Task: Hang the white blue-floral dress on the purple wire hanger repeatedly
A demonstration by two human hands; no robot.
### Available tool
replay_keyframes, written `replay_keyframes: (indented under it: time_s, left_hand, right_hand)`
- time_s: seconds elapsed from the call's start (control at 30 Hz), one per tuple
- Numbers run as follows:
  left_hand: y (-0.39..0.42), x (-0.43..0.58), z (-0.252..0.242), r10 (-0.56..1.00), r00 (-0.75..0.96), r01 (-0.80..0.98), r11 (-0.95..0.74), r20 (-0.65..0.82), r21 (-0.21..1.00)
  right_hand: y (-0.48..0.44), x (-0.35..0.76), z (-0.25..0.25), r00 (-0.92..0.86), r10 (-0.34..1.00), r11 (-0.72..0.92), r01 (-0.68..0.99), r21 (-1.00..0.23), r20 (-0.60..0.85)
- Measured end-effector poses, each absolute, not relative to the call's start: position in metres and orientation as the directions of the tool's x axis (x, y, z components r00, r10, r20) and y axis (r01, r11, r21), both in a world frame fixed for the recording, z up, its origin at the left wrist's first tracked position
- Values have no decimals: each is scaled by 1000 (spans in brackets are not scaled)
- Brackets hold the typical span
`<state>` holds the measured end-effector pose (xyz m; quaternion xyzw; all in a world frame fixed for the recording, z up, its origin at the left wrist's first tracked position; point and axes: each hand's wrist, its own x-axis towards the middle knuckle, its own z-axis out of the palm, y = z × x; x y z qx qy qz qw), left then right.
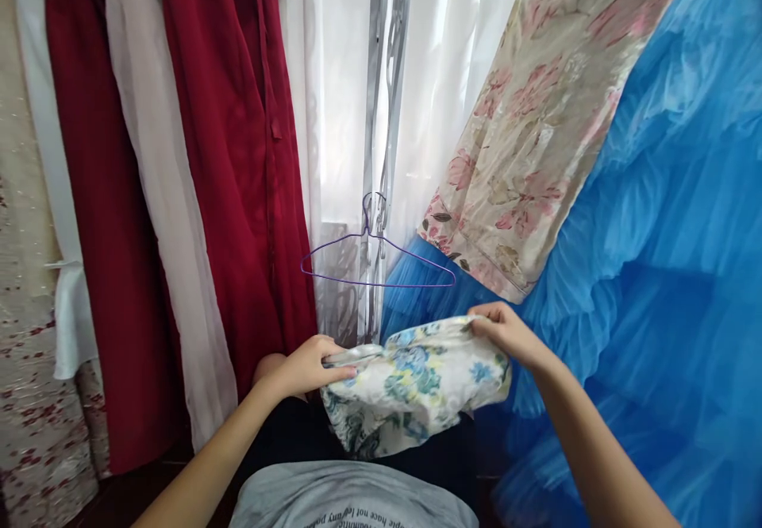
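Observation:
A white floral garment (417,377), printed with blue, green and yellow flowers, is stretched between my two hands above my lap. My left hand (309,365) pinches its upper left edge, thumb on the near side. At the upper right edge, my right hand (503,329) grips the cloth between thumb and curled fingers. The garment's lower part droops in loose folds, and its exact kind is hard to make out. Just beyond it hangs a bare purple hanger (381,282), touched by neither hand.
Long dark red dresses (232,131) and a pale pink cloth (160,186) hang at the left. To the right hang a beige floral garment (524,155) and a ruffled blue tulle dress (684,274). White curtains (339,99) and a metal bar (375,59) stand behind the hanger.

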<state>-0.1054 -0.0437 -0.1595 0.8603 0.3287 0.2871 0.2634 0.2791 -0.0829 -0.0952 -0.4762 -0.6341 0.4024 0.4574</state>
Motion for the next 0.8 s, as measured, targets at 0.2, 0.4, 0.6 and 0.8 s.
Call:
replay_keyframes:
  time_s: [0.2, 0.4, 0.6, 0.8]
  left_hand:
    - [-57, -110, -132, 737, 533, 439, -661, 416, 609]
    - [-61, -126, -117, 824, 399, 293, -530, 403, 796]
    - [-41, -168, -107, 835, 284, 363, -548, 471, 753]
    - [16, -199, -111, 903, 178, 367, -429, 390, 826]
  right_hand:
    - [-1, 291, -51, 2, 934, 357, 15, -934, 357]
    - [53, 236, -19, -143, 951, 264, -89, -960, 275]
    - [62, 209, -15, -367, 924, 102, -40, -994, 110]
    - [60, 224, -4, -443, 894, 73, -15, -997, 72]
